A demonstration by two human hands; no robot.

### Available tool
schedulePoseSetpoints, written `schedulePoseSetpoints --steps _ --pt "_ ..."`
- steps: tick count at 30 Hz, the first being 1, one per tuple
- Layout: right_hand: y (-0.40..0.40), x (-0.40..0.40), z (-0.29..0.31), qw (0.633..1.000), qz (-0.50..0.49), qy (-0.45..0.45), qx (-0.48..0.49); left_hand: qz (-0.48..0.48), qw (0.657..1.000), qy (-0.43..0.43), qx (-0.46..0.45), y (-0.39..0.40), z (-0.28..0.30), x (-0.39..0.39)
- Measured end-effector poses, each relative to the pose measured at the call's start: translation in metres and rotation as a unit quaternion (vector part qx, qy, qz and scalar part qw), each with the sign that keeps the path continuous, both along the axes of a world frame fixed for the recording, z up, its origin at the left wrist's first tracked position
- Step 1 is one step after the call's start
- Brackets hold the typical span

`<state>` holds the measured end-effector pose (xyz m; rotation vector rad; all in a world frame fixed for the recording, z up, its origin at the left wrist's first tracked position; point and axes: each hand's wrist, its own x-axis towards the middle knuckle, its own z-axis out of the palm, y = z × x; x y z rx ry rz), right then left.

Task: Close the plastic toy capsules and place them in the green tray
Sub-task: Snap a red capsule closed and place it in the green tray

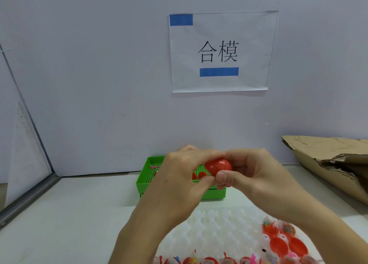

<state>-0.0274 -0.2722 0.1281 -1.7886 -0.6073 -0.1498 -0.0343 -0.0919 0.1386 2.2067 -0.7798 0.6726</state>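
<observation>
Green tray point(143, 181): against the wall, partly hidden behind both hands; red pieces lie inside it.
Left hand point(179, 176): raised in front of the tray, back toward the camera, fingers curled over the capsule's left side, thumb beneath.
Red capsule point(218, 165): held between the two hands — above the tray's right part.
Right hand point(251, 172): meets the left over the tray, fingers wrapped round the capsule's right end, thumb pressing its front.
White holder point(217, 230): nearer than the tray — open red halves in its right pockets.

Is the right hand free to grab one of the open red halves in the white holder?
Probably not yet: both hands, right and left, grip the red capsule above the green tray.
</observation>
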Motion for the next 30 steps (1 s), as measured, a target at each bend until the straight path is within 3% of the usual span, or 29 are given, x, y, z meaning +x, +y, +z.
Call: schedulePoseSetpoints --steps 5,19,25,30 --pt "-0.010 0.000 0.006 0.997 0.046 0.039 0.045 -0.014 0.999 0.002 -0.052 -0.001 0.001 0.000" --pt "-0.014 -0.004 0.014 0.997 -0.062 -0.043 0.022 -0.010 0.986 0.059 -0.155 -0.008 -0.004 0.001" --pt "-0.009 -0.008 0.014 0.985 -0.130 -0.111 -0.026 -0.015 0.987 0.063 -0.150 -0.012 -0.005 0.001" --pt "-0.002 -0.007 0.009 0.979 -0.155 -0.127 -0.021 -0.018 0.993 0.017 -0.117 -0.012 -0.004 -0.001"
